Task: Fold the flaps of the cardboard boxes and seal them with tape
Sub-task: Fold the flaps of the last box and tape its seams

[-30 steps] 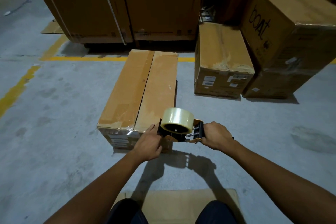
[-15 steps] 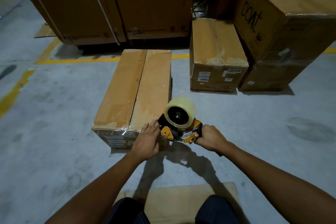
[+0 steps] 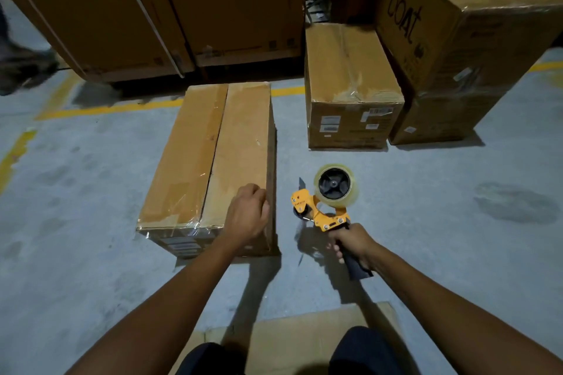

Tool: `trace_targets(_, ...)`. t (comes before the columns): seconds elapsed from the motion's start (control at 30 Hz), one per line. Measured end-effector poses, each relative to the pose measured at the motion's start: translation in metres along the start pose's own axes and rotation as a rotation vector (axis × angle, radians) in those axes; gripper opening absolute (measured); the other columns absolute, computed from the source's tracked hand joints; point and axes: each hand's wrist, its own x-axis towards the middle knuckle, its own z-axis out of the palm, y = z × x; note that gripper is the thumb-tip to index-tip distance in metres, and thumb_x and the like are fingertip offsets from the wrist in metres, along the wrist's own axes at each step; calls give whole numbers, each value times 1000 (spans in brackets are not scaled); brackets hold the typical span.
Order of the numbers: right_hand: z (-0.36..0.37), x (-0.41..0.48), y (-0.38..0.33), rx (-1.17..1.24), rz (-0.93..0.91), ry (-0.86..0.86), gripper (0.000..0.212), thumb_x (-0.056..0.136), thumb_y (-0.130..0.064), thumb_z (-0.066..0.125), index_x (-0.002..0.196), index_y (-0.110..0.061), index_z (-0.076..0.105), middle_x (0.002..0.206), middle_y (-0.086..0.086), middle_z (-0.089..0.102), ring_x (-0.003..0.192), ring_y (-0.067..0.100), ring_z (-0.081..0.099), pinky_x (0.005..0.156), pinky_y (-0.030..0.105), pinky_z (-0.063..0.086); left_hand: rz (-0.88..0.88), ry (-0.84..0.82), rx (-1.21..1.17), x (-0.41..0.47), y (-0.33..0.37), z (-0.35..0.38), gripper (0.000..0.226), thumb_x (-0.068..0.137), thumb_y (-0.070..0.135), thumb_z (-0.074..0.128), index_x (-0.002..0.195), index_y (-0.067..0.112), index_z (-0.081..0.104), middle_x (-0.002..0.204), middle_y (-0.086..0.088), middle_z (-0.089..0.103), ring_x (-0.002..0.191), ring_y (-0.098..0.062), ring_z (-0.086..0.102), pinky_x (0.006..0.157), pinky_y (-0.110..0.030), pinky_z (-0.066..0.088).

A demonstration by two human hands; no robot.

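A long cardboard box [image 3: 213,155] lies on the concrete floor in front of me, its two top flaps folded down and meeting at a middle seam. Clear tape shines along its near end. My left hand [image 3: 248,215] rests on the near right corner of the box top, fingers curled over the right edge. My right hand [image 3: 353,245] grips the black handle of an orange tape dispenser [image 3: 323,207] with a clear tape roll [image 3: 335,187]. The dispenser is off the box, to its right, above the floor.
A smaller taped box [image 3: 350,85] stands to the right, with a large printed box [image 3: 463,24] tilted beside it on another box. Tall strapped cartons [image 3: 152,9] line the back. Yellow floor lines [image 3: 106,109] run behind. A flat cardboard sheet [image 3: 298,335] lies under my knees. Someone's foot [image 3: 21,67] shows at far left.
My right hand has pulled the tape dispenser off the box's near end and out to the right. My left hand has shifted from the near edge to the box's right corner.
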Motion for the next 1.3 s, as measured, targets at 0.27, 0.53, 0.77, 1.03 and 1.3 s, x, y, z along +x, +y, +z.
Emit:
trace_targets(0.27,3,81,13,406,237,-5,14,88,0,51,75,-3,51,56,12,52,43,20,53,43,25,44,-8,7,117,16,4,33,34,78,11,64,110,1,67,130,-19,53,116,-35,53,97,-48,50)
trace_targets(0.53,20,146,46,553,386,20,12,82,0,56,70,0,58,58,12,57,48,25,57,52,30,49,13,111,145,12,0,44,49,86,32,39,106,5,75,139,-16,58,133,-33,51,108,-48,42)
trace_targets(0.77,31,155,64,143,300,287,31,76,-26,77,88,1,67,86,20,71,70,32,65,62,37,49,60,134,137,8,-4,48,42,85,30,40,88,5,74,138,-16,58,133,-34,51,108,-48,44)
trace_targets(1.03,82,78,-22,-149,-388,529,19,91,-26,59,99,-11,68,100,14,64,94,31,58,82,37,45,-55,78,90,5,8,29,45,88,28,42,113,7,73,133,-11,64,124,-28,60,104,-39,45)
trace_targets(1.3,158,34,-63,-555,-1147,82,47,103,-35,38,126,-4,66,142,15,58,138,27,47,114,35,35,-96,168,-88,-5,-53,-17,29,88,13,49,111,10,67,100,-10,72,88,-30,66,74,-35,53)
